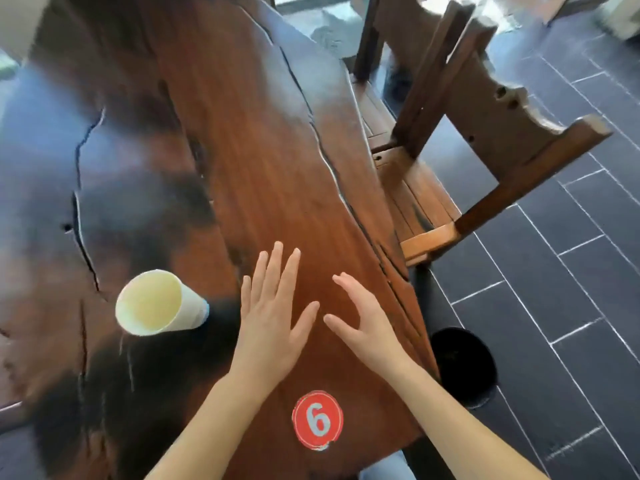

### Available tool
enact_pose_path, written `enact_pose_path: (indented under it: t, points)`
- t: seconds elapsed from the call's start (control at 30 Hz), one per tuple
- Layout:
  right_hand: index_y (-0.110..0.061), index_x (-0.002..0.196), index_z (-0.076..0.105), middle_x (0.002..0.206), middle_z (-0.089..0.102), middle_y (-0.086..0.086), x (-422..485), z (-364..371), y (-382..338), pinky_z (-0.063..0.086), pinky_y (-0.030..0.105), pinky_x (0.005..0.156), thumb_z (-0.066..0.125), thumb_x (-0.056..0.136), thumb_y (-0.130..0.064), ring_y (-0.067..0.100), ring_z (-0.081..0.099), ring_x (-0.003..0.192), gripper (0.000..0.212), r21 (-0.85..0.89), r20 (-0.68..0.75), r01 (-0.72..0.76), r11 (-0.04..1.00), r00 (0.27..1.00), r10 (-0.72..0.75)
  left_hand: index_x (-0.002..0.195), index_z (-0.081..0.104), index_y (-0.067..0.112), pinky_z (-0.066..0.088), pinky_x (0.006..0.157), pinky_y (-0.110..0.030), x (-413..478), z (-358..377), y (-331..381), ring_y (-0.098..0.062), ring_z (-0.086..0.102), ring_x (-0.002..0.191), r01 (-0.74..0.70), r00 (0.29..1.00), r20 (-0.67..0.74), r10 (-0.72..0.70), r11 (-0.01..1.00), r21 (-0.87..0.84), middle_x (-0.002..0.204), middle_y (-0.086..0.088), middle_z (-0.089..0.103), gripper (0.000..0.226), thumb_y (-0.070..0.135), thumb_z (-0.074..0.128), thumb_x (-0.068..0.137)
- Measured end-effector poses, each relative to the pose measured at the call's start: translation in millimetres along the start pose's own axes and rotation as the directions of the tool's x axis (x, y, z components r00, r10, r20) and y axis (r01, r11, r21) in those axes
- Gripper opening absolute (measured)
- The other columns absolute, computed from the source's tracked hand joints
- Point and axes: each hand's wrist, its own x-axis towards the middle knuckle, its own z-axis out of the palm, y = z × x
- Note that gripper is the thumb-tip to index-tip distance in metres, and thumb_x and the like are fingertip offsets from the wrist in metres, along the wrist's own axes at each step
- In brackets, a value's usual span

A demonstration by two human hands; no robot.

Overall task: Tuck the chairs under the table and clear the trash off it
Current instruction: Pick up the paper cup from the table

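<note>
A white paper cup point(160, 303) stands on the dark wooden slab table point(242, 150), its rim turned toward me, just left of my hands. My left hand point(272, 317) hovers flat over the tabletop with fingers spread, holding nothing. Beside it, my right hand point(367, 322) is also open, fingers apart and slightly curled. A wooden chair point(485, 109) stands at the table's right edge, its seat point(415, 202) partly under the slab. A second chair point(391, 32) stands farther back on the same side.
A round red sticker with the number 6 point(317, 420) lies on the table near me. A black round bin point(462, 365) sits on the dark tiled floor point(554, 306) right of the table. Cracks run along the slab.
</note>
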Motion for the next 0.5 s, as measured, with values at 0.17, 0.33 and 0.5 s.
enact_pose_path:
  t: [0.17,0.33,0.5]
  points:
    - [-0.038,0.144,0.028,0.154,0.028,-0.015,22.3,62.6,-40.2,0.023,0.017,0.107,0.065,0.086,-0.042,0.002,0.027,0.139,0.069,-0.072,0.165,0.073,0.995,0.984,-0.060,0.140,0.031,0.028,0.019,0.118,-0.042,-23.1,-51.1,-55.7,-0.010,0.012,0.144,-0.007,0.966,-0.257,-0.034,0.987,-0.160,0.154,0.008,0.021,0.056,0.023,0.056,0.090]
    - [-0.029,0.147,0.026,0.154,0.031,-0.009,34.3,116.8,-67.6,0.025,0.023,0.110,0.068,0.086,-0.028,0.009,0.027,0.140,0.073,-0.007,0.308,0.057,0.998,0.950,-0.052,0.127,0.042,0.021,0.018,0.116,-0.043,-46.4,-62.2,-101.7,-0.022,0.037,0.132,0.109,0.894,-0.416,-0.164,0.982,-0.153,0.143,-0.002,0.039,0.049,0.020,0.056,0.080]
    - [-0.026,0.148,0.026,0.152,0.033,-0.007,30.9,150.5,-68.9,0.034,0.035,0.113,0.071,0.084,-0.029,0.009,0.030,0.139,0.079,0.063,0.348,-0.013,0.998,0.937,-0.010,0.128,0.049,0.022,0.017,0.113,-0.059,-69.1,-40.1,-142.9,-0.020,0.026,0.138,0.268,0.933,-0.256,-0.253,0.963,0.024,0.139,0.003,0.048,0.050,0.023,0.067,0.081]
